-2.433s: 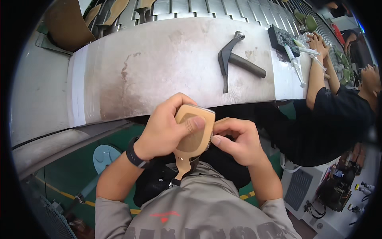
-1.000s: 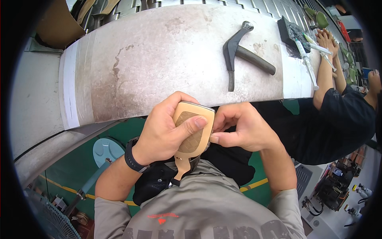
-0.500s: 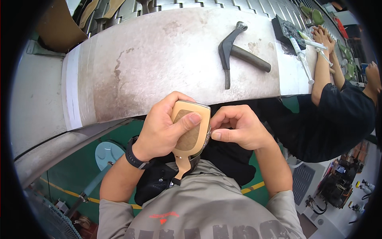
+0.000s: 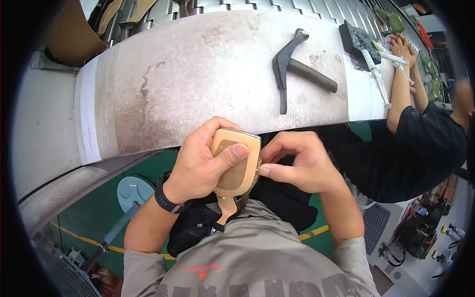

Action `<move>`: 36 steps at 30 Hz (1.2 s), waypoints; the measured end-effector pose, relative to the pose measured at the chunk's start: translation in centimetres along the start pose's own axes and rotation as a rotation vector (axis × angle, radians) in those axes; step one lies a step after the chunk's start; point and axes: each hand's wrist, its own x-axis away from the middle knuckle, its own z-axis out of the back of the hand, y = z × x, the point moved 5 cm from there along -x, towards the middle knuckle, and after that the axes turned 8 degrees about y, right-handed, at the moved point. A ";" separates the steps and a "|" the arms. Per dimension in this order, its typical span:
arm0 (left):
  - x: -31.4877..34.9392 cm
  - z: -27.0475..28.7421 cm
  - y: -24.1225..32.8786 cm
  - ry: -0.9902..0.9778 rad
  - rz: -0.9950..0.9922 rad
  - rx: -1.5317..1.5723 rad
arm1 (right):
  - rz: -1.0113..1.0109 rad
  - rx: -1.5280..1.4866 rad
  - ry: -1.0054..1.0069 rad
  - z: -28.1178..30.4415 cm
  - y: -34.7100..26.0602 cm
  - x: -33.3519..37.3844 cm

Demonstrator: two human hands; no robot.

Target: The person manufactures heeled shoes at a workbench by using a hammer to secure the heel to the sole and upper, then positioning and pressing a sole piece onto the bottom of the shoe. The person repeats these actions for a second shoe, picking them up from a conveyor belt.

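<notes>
My left hand (image 4: 197,169) is wrapped round a shoe (image 4: 233,179), its thumb pressed flat on the sole. The shoe is turned sole up, with a squared toe pointing away from me. A beige border surrounds a brown patterned patch on the sole, and a narrow waist runs back toward my shirt. Glittery material shows along its right side. There my right hand (image 4: 302,163) touches the edge, thumb and forefinger drawn together in a pinch. Whatever lies between those fingertips is too small to tell.
A shoemaker's hammer (image 4: 311,75) lies on the pale stained worktop (image 4: 198,74). Syringes (image 4: 377,81) rest at its right end beside a dark block (image 4: 352,40). A co-worker's clasped hands (image 4: 403,52) are close by. Metal conveyor slats (image 4: 237,6) run behind the worktop.
My right thumb and fingers have shifted slightly toward the shoe's side. The shoe and my left hand sit a touch lower and farther left in the picture, with the same hold.
</notes>
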 end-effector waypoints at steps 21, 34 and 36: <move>-0.7 0.7 2.5 -0.190 0.020 0.048 | 0.464 -0.119 0.631 4.1 -2.7 2.9; -0.6 0.3 1.9 -0.127 0.025 0.028 | 0.875 0.329 0.308 -0.8 -2.7 6.2; -0.6 0.4 1.9 -0.130 0.008 -0.004 | 0.909 0.314 0.310 -0.8 -2.7 6.2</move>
